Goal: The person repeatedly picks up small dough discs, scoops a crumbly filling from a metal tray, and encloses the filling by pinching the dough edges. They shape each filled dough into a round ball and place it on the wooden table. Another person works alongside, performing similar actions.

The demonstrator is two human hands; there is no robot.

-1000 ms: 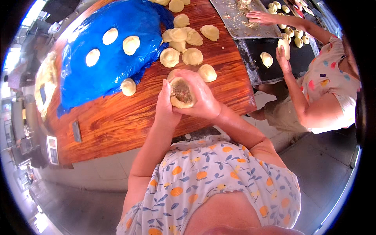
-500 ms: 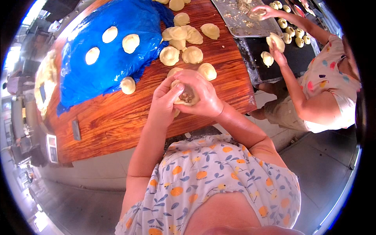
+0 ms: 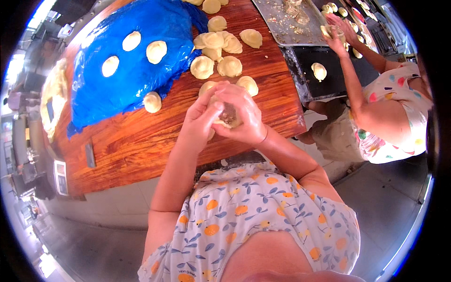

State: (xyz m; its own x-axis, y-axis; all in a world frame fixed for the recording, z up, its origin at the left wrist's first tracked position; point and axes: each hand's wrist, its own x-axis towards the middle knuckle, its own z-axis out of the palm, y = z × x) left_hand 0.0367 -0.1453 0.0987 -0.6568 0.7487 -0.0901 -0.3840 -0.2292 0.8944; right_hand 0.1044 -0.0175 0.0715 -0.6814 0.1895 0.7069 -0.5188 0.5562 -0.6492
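Observation:
Above the near edge of the wooden table, both of my hands are wrapped round a piece of pale dough [image 3: 224, 124] with a crumbly brown filling [image 3: 229, 113] in its middle. My left hand [image 3: 199, 117] grips its left side, the thumb lying at the rim. My right hand [image 3: 249, 115] curves round the far and right sides, fingers closed over the dough. Much of the dough is hidden by my fingers. Just beyond my hands, flattened dough rounds lie on the table, among them one round [image 3: 247, 85] and another [image 3: 230, 66].
A blue plastic sheet [image 3: 122, 80] with several dough rounds covers the left of the wooden table [image 3: 131, 152]. A small dark bar [image 3: 90, 155] lies near its left edge. At right, a co-worker [image 3: 390, 103] handles dough beside a metal tray [image 3: 282, 28] of filling and a black tray [image 3: 305, 70].
My fingers have drawn in a little, and the opening over the filling looks narrower. The co-worker's hands have come together farther back, over the black tray.

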